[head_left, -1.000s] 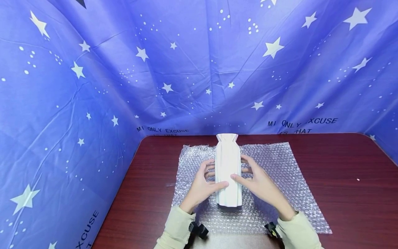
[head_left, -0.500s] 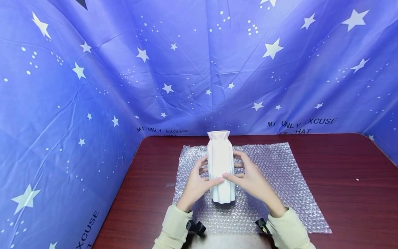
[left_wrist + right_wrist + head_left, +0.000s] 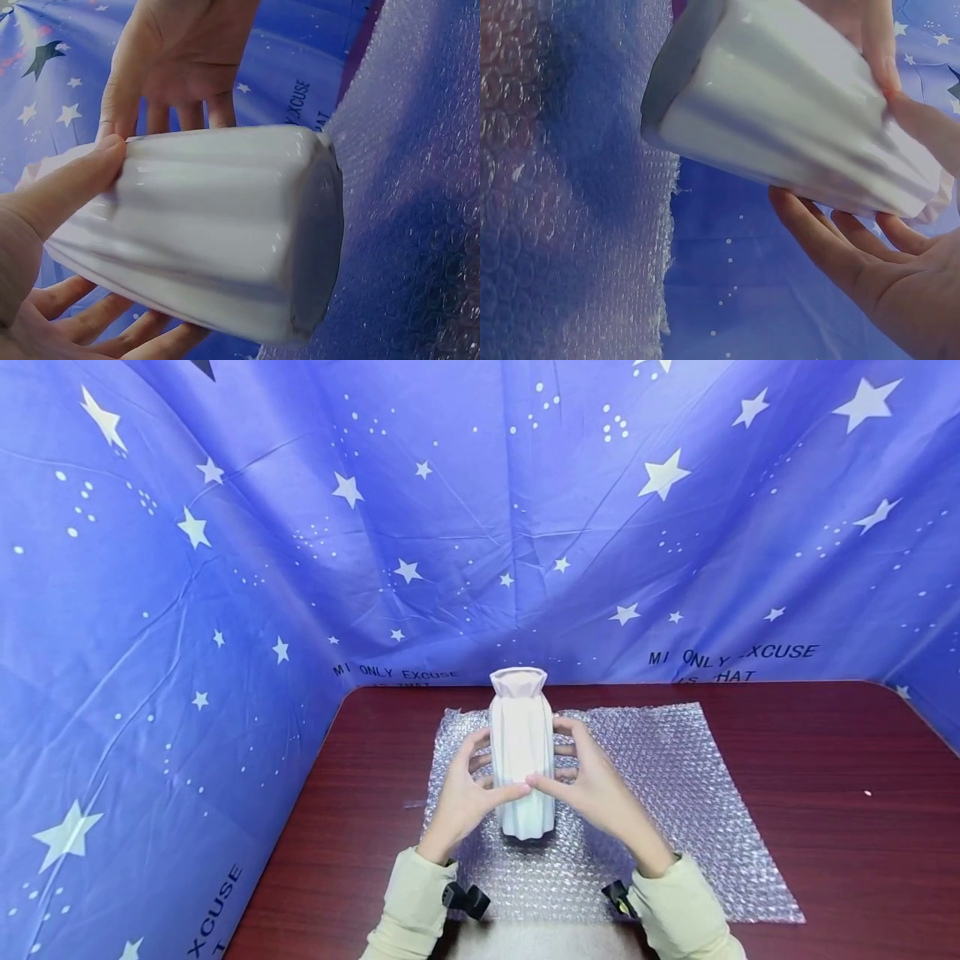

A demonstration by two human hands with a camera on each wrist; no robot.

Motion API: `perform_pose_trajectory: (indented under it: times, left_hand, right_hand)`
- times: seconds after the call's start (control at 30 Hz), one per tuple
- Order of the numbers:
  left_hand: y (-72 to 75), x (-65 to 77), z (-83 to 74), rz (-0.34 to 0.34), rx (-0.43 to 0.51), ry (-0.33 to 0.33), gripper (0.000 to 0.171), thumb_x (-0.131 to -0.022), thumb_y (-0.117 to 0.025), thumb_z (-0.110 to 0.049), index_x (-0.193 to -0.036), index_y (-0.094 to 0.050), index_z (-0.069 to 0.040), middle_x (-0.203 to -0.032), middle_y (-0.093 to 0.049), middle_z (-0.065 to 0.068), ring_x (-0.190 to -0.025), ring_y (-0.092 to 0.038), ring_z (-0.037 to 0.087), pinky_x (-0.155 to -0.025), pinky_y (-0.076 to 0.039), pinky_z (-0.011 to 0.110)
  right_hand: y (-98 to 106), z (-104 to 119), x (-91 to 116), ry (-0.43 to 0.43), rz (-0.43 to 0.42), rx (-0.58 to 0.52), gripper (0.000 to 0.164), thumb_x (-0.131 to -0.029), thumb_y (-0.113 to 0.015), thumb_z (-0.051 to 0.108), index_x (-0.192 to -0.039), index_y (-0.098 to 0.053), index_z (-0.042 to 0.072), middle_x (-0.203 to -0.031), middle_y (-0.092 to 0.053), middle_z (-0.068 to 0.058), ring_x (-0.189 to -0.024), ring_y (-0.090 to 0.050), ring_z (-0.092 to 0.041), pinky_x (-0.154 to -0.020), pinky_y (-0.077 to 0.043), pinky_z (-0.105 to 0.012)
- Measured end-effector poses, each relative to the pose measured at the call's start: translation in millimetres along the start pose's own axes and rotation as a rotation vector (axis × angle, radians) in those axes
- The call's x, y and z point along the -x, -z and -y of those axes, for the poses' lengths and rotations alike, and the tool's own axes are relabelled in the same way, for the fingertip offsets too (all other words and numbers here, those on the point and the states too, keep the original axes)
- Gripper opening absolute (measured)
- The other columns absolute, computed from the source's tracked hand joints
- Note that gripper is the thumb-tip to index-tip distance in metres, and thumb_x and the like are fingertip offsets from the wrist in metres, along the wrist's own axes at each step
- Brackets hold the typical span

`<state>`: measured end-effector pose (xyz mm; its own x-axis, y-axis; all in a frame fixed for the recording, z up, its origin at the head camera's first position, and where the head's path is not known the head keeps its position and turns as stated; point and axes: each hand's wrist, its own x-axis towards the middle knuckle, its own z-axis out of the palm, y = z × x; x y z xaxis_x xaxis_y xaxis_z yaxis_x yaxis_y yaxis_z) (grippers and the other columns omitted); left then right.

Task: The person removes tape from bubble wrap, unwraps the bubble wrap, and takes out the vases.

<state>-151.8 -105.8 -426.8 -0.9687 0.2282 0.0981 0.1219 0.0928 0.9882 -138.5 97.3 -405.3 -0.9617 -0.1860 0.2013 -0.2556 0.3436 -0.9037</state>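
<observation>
A glossy white fluted vase [image 3: 522, 743] with a pinched neck and flared rim is held between both hands over the bubble wrap [image 3: 645, 777]. My left hand [image 3: 465, 785] grips its left side, thumb across the near face and fingers round the flank. On the opposite side my right hand [image 3: 592, 781] grips it the same way, and the two thumb tips meet on the near face. In the left wrist view the base of the vase [image 3: 202, 217] shows, raised off the bubble wrap [image 3: 420, 225]. The right wrist view shows the fingertips [image 3: 784, 202] against its side.
The bubble wrap lies flat on a dark red wooden table [image 3: 840, 852]. A blue curtain [image 3: 450, 527] with white stars hangs behind the table and along its left side. A small white speck [image 3: 867, 793] lies on the table at the right.
Both hands have moved left and slightly away with the vase. Its mouth has tipped into view, and the thumb tips have come together.
</observation>
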Motion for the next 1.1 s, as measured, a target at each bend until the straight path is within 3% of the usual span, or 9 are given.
perform_pose_trajectory:
  times: [0.4, 0.8, 1.1]
  left_hand:
    - [9.6, -2.9, -0.4, -0.046, -0.053, -0.075, 0.092, -0.068, -0.092, -0.014, -0.146, -0.042, -0.014, -0.143, -0.049, 0.011, -0.125, -0.054, 0.032, -0.102, -0.050, 0.042]
    - [23.3, -4.0, -2.3, -0.092, -0.076, -0.102, 0.092, -0.065, -0.093, -0.009, -0.144, -0.048, -0.020, -0.141, -0.054, 0.010, -0.123, -0.059, 0.031, -0.100, -0.052, 0.039]
    - [35.8, -4.6, -7.2, -0.121, -0.063, -0.118, 0.090, -0.066, -0.092, -0.006, -0.143, -0.049, -0.018, -0.140, -0.056, 0.011, -0.122, -0.060, 0.030, -0.102, -0.051, 0.040]
  right_hand:
    - [-10.9, 1.6, -5.9, 0.047, -0.006, -0.048, 0.084, -0.079, -0.082, 0.008, -0.145, -0.031, 0.002, -0.144, -0.041, -0.026, -0.123, -0.054, -0.045, -0.093, -0.055, -0.048]
    - [-24.4, 6.2, -12.0, 0.082, -0.027, -0.074, 0.083, -0.078, -0.082, 0.005, -0.143, -0.032, 0.001, -0.144, -0.041, -0.025, -0.126, -0.052, -0.045, -0.098, -0.052, -0.051]
    - [-35.4, 12.4, -21.5, 0.077, -0.025, -0.076, 0.082, -0.079, -0.082, 0.006, -0.144, -0.032, 0.003, -0.146, -0.041, -0.023, -0.129, -0.050, -0.042, -0.099, -0.051, -0.049]
